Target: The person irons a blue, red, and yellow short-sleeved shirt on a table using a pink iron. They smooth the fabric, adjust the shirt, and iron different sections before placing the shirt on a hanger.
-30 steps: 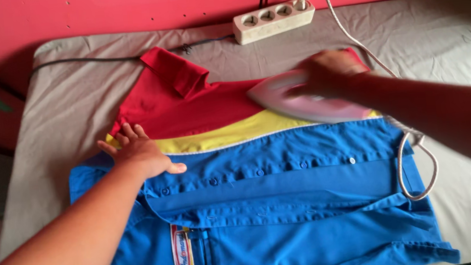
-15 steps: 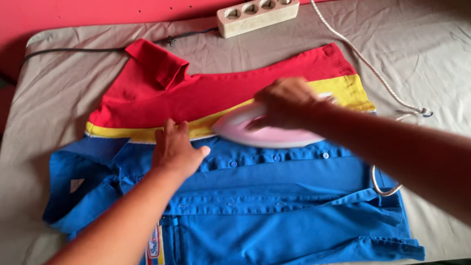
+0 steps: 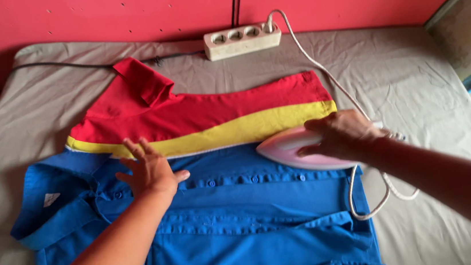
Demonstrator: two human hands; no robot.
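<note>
Right hand (image 3: 342, 135) wrapped around the pink iron (image 3: 298, 152), which has slid from the yellow band toward the shirt's (image 3: 242, 206) right edge, onto the blue panel beside the button row. Left hand (image 3: 148, 171), fingers spread flat, holds nothing, pins the blue fabric near the collar. Cord (image 3: 369, 206) loops off the padded board's (image 3: 408, 75) right side.

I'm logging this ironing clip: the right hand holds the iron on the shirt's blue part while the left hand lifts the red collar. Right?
Not quite. In the head view the left hand lies flat on the blue part of the shirt, not lifting the red collar. The right hand does hold the iron there.
</note>
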